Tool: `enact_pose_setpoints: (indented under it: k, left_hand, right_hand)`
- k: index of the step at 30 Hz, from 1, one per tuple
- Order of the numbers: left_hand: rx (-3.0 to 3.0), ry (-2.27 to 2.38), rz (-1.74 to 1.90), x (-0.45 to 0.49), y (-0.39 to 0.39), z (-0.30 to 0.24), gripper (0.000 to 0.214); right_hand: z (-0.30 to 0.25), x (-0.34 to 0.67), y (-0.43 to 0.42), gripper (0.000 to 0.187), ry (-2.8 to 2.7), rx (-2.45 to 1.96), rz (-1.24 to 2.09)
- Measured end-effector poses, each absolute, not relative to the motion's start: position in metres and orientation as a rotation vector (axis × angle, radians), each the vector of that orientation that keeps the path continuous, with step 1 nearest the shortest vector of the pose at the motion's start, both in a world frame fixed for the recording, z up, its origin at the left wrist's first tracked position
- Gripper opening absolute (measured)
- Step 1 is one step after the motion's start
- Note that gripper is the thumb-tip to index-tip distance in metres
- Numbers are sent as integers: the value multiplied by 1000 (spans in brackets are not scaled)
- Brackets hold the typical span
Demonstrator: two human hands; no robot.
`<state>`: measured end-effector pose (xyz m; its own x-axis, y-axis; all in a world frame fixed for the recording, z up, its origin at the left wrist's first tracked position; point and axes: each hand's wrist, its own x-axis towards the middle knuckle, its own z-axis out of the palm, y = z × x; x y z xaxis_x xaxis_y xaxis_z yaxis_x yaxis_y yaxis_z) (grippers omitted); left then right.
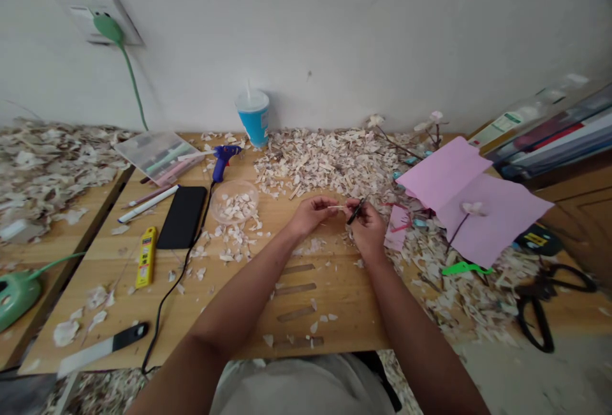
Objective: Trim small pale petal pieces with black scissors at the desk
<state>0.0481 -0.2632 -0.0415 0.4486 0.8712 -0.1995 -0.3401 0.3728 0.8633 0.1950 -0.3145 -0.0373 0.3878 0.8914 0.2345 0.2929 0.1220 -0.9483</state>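
Observation:
Over the middle of the wooden table, my left hand (313, 214) pinches a thin pale stick-like piece (337, 207) between its fingertips. My right hand (368, 229) is closed around a small black tool (356, 210), whose exact kind I cannot make out. The tool meets or nearly meets the right end of the pale piece. Several dark flat strips (296, 289) lie on the table between my forearms. Close by on the right is a small pink paper piece (397, 227) with red bits on it. Behind both hands spreads a heap of pale shavings (329, 157).
To the left are a clear bowl of flakes (235, 203), a blue glue gun (224, 161), a black phone (182, 217), a yellow box (146, 257) and a scraper (102, 346). A blue cup (254, 118) stands behind. Pink sheets (492, 217) and black scissors (538, 300) lie right.

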Motion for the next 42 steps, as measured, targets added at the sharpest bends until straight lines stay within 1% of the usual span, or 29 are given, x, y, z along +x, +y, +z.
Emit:
enact_pose_setpoints:
  k: [8, 18, 25, 31, 37, 42]
  left_hand:
    - [881, 758, 905, 52, -262, -46, 35]
    - [864, 754, 897, 54, -261, -49, 30]
    - [869, 693, 845, 53, -262, -43, 39]
    - [850, 752, 921, 54, -262, -46, 32]
    - [855, 608, 981, 54, -263, -41, 41]
    - [900, 670, 1028, 54, -263, -36, 47]
  right_hand:
    - [-41, 198, -317, 34, -1042, -1439, 610]
    - [-44, 199, -318, 29, -1168, -1514, 475]
    - [-43, 197, -320, 29, -1161, -1543, 424]
    - [-39, 195, -321, 29, -1180, -1534, 485]
    - [-46, 195, -322, 25, -1354, -1589, 531]
    - [-50, 196, -321, 26, -1354, -1602, 504]
